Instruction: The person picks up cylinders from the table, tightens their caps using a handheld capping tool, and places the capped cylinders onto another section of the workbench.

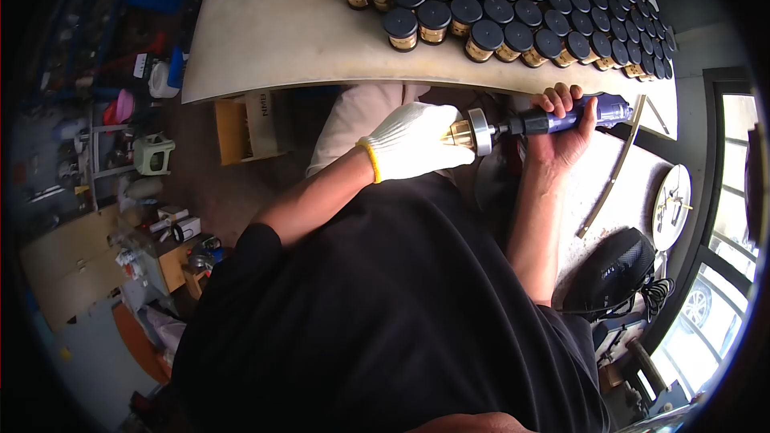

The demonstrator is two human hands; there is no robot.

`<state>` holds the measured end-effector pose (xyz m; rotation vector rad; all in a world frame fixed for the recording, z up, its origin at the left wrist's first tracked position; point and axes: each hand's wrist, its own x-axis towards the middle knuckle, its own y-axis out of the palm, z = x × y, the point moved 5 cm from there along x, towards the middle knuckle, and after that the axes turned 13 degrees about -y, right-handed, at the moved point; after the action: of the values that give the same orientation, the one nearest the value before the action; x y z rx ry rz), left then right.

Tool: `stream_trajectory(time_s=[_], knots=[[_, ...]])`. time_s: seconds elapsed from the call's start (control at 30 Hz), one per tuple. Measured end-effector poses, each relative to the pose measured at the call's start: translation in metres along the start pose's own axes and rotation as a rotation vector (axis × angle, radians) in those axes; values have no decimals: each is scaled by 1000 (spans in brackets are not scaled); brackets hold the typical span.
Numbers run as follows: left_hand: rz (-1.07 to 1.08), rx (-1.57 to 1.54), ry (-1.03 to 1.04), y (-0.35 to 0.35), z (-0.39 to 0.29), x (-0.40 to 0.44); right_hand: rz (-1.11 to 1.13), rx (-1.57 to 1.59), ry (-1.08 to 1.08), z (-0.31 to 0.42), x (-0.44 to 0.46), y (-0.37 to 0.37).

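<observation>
My left hand [413, 144], in a white knit glove with a yellow cuff, is closed around a brass-coloured cylindrical part [459, 135]. A silver round cap [480, 132] sits at that part's right end. My bare right hand [565, 124] grips a purple-and-black electric screwdriver [573, 116] lying nearly level. Its thin shaft points left and meets the silver cap; whether the cap belongs to the tool or to the part, I cannot tell. Both hands are held over my lap, just in front of the table edge.
Many black-capped brass-coloured cylinders [433, 20] stand in rows on the pale table [265, 48]. An open cardboard box [241, 128] is under it. To the right are a black bag [613, 273], a round clock-like disc [672, 207] and a glazed door [714, 297]. Cluttered shelves line the left.
</observation>
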<state>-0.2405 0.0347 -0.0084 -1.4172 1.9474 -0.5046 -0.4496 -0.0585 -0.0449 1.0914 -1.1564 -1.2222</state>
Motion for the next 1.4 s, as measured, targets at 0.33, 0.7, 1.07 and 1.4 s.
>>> stream_trajectory(time_s=[0.33,0.7,1.07,1.4], knots=[[19,33,-20,4,3,1,4,-97,6,-1,1,-5],[380,-359,-378,14,5,-8,38,-72,14,-3,-2,1],[-119,-1029,-104,3,6,-29,-42,112,-67,1,1,2],[-290,-767,30,18,11,-19,-19,-37,-77,4,0,-1]])
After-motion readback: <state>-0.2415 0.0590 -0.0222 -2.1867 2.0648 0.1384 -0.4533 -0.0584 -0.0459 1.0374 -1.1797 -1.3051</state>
